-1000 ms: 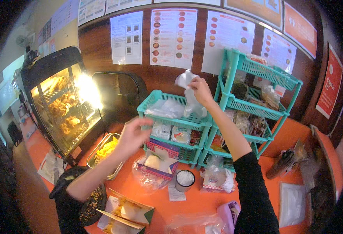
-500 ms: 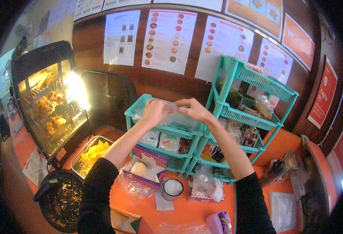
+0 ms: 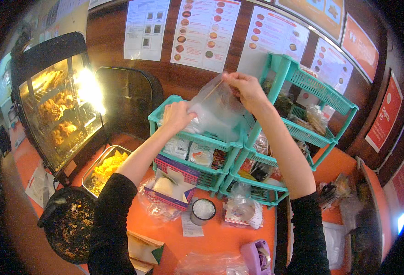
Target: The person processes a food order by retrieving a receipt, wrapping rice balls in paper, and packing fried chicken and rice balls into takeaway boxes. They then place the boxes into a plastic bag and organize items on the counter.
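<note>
A thin, clear plastic bag (image 3: 214, 106) hangs stretched between my hands, above the upper tray of a teal basket rack (image 3: 174, 104). My right hand (image 3: 247, 89) is raised and pinches the bag's top edge. Lower and to the left, my left hand (image 3: 178, 117) is closed on the bag's other side, near its edge. White plastic wrapping lies in the tray behind and below the bag. On the counter beneath stand a paper food box (image 3: 167, 190) holding a pale round item and a dark cup (image 3: 203, 212) with white contents, set by a paper slip (image 3: 192, 228).
A lit glass food warmer (image 3: 57, 107) with fried pieces stands left, beside a metal tray of yellow food (image 3: 106, 172) and a black crumb-strewn pan (image 3: 71, 224). A taller teal rack (image 3: 319, 89) rises at right. A purple tape dispenser (image 3: 255, 256) sits near the front.
My hands have moved apart, the right one up and to the right, pulling the bag from a small bunch into a wide sheet. The view has tilted slightly downward.
</note>
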Demonstrator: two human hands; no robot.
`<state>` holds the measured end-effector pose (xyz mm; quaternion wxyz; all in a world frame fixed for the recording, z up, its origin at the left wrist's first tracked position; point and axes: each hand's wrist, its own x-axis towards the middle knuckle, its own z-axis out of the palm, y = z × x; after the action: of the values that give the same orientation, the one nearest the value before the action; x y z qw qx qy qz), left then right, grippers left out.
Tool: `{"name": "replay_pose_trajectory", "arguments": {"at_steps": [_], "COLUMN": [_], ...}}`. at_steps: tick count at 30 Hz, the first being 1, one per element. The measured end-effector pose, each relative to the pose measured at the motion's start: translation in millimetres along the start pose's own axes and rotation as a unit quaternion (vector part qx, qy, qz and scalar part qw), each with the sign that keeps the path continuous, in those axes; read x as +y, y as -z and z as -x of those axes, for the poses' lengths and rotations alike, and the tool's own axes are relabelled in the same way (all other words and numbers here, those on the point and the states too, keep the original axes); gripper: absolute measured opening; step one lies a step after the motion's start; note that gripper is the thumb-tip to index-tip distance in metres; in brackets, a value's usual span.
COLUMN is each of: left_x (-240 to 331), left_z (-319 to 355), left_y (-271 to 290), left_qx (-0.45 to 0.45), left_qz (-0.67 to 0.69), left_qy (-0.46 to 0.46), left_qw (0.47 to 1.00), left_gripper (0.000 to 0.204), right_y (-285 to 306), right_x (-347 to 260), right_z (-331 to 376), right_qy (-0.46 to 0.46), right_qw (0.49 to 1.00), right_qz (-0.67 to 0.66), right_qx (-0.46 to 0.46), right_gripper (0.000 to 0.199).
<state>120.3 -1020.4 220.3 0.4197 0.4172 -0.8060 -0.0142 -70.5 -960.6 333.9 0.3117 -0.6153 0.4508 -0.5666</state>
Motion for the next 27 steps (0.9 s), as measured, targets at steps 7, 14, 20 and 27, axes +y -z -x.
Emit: {"name": "replay_pose_trajectory", "arguments": {"at_steps": [7, 14, 20, 27], "left_x": [4, 10, 15, 113], "left_z": [-6, -2, -5, 19], "left_y": [-10, -21, -24, 77], "left_qx": [0.014, 0.057, -0.143, 0.152], "left_qz": [0.035, 0.04, 0.004, 0.296], "left_qy": [0.069, 0.064, 0.111, -0.191], "left_qw": [0.997, 0.996, 0.984, 0.924], "left_gripper": [0.032, 0.024, 0.036, 0.08], "right_y": [-15, -10, 14, 3], "right_x": [-8, 30, -62, -80], "right_z": [-14, -11, -9, 129], "right_qy": [0.409, 0.194, 0.348, 0.194], "right_qw": [0.87, 0.873, 0.851, 0.975], "right_qz": [0.248, 0.439, 0.274, 0.101], "right_qx": [0.12, 0.085, 0.282, 0.033], "right_gripper": [0.041, 0.021, 0.023, 0.024]}}
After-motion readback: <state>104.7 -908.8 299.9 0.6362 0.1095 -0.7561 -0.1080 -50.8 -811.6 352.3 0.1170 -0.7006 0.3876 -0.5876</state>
